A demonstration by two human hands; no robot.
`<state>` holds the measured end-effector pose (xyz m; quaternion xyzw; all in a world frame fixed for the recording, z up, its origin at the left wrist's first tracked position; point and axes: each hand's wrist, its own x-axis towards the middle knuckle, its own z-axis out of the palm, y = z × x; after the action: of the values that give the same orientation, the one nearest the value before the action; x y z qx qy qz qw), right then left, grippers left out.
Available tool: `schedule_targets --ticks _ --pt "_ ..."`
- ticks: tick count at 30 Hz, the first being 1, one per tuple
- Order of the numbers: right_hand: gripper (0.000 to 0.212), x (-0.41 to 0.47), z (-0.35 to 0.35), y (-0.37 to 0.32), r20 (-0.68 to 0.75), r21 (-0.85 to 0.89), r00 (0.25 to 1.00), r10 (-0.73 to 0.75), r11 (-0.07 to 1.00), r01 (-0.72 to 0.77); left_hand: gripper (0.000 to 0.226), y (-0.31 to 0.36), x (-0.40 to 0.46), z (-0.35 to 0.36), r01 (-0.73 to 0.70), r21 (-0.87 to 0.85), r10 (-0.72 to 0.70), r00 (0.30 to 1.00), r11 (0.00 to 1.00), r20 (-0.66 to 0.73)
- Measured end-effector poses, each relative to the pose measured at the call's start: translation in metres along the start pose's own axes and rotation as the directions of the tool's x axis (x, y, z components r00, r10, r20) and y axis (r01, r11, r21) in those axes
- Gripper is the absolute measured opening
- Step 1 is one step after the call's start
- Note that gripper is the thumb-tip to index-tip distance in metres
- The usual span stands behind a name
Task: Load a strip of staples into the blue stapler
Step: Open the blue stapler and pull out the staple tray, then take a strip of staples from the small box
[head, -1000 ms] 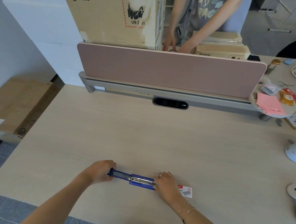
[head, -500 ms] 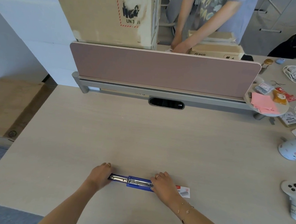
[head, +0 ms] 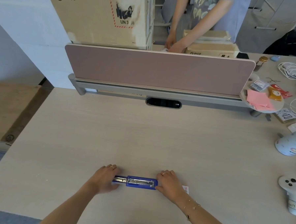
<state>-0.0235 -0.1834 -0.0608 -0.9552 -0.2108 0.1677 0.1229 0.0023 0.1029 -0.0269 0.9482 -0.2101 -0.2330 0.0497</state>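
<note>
The blue stapler [head: 141,183] lies flat and swung open on the pale wooden desk [head: 142,137] near its front edge, its metal staple channel facing up. My left hand [head: 104,179] grips the stapler's left end. My right hand [head: 170,185] presses on its right end. A small white and red staple box [head: 185,189] lies just right of my right hand, mostly hidden behind it. No loose staple strip shows.
A pink divider panel [head: 159,69] closes the desk's far side; a person sorts cardboard boxes behind it. At the right lie a white controller [head: 290,186], a white headset [head: 291,145], pink notes [head: 257,99], cables and small packets.
Both hands stay on the stapler's ends. The stapler now lies level rather than slanted. The view has shifted slightly.
</note>
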Motion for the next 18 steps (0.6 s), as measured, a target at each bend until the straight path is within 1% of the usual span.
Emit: schedule_targets --ticks 1,2,4,7,10,14,18 --pt "0.034 -0.003 -0.001 0.008 -0.003 0.018 1.0 -0.004 1.0 0.004 0.034 0.006 0.003 -0.001 -0.019 -0.003 0.019 1.0 1.0 -0.012" --pt "0.031 -0.006 -0.004 0.015 -0.038 0.044 0.999 0.005 0.999 -0.003 0.034 0.011 0.007 -0.002 -0.04 -0.003 0.04 0.999 0.999 -0.023" --pt "0.034 -0.013 -0.007 0.029 -0.034 0.061 0.997 0.062 0.996 -0.06 0.035 0.025 0.015 -0.003 -0.077 0.016 0.077 0.997 0.997 -0.022" --pt "0.034 -0.025 -0.013 0.042 -0.061 0.069 0.987 0.15 0.987 -0.146 0.055 0.047 0.027 -0.004 -0.13 0.019 0.131 0.991 0.991 -0.021" --pt "0.032 -0.037 -0.014 0.05 -0.096 0.096 0.973 0.211 0.975 -0.202 0.045 0.07 0.038 -0.007 -0.155 -0.005 0.155 0.988 0.988 -0.025" --pt "0.034 -0.053 -0.013 0.056 -0.077 0.109 0.969 0.233 0.969 -0.224 0.043 0.095 0.052 -0.008 -0.207 -0.027 0.207 0.978 0.978 -0.023" --pt "0.039 -0.064 -0.012 0.054 -0.042 0.107 0.981 0.189 0.977 -0.184 0.047 0.114 0.065 -0.001 -0.226 -0.067 0.226 0.974 0.972 -0.011"
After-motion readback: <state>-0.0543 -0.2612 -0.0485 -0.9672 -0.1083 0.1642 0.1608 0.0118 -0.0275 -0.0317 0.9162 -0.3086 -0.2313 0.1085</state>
